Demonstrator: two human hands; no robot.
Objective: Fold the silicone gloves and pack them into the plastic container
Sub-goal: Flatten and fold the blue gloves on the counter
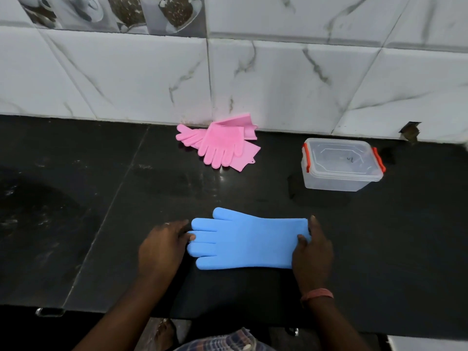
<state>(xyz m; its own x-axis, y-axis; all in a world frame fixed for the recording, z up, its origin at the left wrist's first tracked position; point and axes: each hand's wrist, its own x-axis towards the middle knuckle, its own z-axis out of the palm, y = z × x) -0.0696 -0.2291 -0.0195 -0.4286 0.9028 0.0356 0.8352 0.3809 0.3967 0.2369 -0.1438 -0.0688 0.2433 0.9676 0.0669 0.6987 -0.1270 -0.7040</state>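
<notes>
Black tabletop (pixel 101 198) below white marbled wall tiles (pixel 278 84) bears a blue silicone glove (pixel 243 244), left hand (pixel 162 247) pinching its finger end, right hand (pixel 312 254) its cuff.

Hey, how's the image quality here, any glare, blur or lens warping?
Head view: the wide-angle lens bows the wall tiles and the back edge of the black counter; lighting is dim and flat, with a faint sheen on the counter just below the pink gloves; the blue glove, left hand and right hand look only slightly soft.

Dim, cool light leaves faint glare on the black counter (pixel 152 186), with wide-angle bending at the edges.
</notes>
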